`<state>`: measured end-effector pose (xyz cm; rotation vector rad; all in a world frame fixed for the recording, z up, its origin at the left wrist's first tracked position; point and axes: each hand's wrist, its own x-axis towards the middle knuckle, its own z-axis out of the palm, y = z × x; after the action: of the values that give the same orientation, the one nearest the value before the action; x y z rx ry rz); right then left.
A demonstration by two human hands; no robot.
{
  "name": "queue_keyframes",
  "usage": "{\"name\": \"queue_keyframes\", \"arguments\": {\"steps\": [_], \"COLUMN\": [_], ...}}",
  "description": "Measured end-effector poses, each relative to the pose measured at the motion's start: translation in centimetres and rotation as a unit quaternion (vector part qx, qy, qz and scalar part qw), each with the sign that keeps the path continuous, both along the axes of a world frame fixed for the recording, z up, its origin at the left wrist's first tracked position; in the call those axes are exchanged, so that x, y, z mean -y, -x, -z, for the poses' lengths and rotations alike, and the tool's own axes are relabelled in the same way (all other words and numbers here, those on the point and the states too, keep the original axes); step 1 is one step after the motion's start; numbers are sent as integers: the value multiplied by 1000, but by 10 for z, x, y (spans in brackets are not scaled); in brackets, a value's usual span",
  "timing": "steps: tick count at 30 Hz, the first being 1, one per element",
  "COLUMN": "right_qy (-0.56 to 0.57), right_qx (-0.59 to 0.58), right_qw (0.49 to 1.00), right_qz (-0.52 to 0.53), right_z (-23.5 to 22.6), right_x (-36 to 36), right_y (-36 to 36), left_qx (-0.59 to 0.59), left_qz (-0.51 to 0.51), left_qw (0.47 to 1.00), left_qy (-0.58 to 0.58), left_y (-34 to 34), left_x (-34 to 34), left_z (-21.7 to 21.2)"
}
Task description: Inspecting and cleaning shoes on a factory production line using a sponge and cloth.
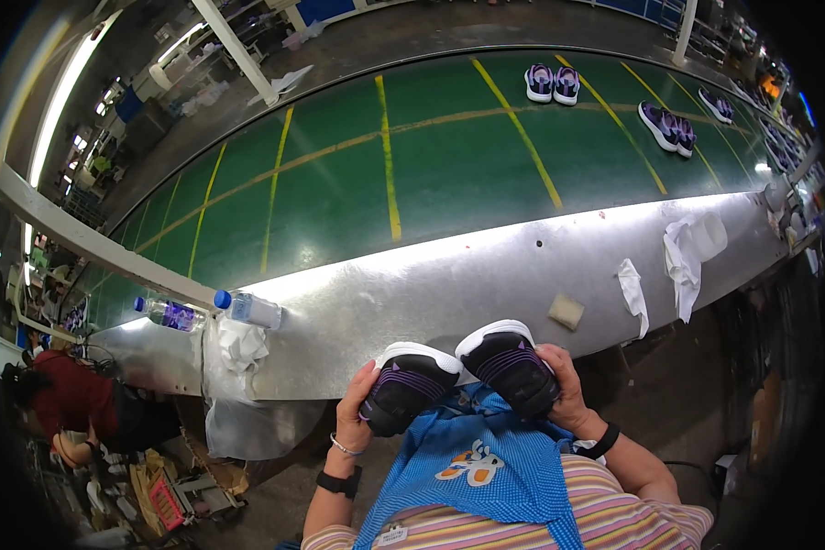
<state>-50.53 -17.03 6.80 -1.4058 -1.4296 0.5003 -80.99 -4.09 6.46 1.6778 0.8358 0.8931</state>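
Two black sneakers with purple stripes and white soles are up in my hands, toes pointing away from me. My left hand [353, 412] is closed round the outer side of the left sneaker [409, 389]. Round the outer side of the right sneaker [511, 370] my right hand [566, 390] is closed in the same way. The toes reach over the near edge of the metal ledge [376, 321]. My fingers are partly hidden behind the shoes. Below them is the blue apron [495, 449] on my front.
A green belt [330, 192] with yellow lines runs beyond the ledge, carrying a sneaker pair [552, 84] and another pair [666, 128]. The ledge holds a beige sponge block [566, 311], white cloth [683, 266] and water bottles [247, 310]. A plastic bag [257, 426] hangs at left, near a co-worker [73, 394].
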Motion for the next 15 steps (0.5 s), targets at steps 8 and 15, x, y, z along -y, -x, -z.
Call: {"name": "queue_keyframes", "arguments": {"steps": [8,15], "right_qy": [12,100], "right_qx": [54,332], "right_qw": [998,927], "right_qz": [43,145], "right_z": [-13,-52], "right_x": [-2,-62], "right_y": [1,2], "left_qx": [-120,-497], "left_qz": [-44,-146], "left_qw": [980,798], "left_qy": [-154,-309], "left_y": [-1,-57], "left_x": [0,-15], "left_z": [-18,-43]}}
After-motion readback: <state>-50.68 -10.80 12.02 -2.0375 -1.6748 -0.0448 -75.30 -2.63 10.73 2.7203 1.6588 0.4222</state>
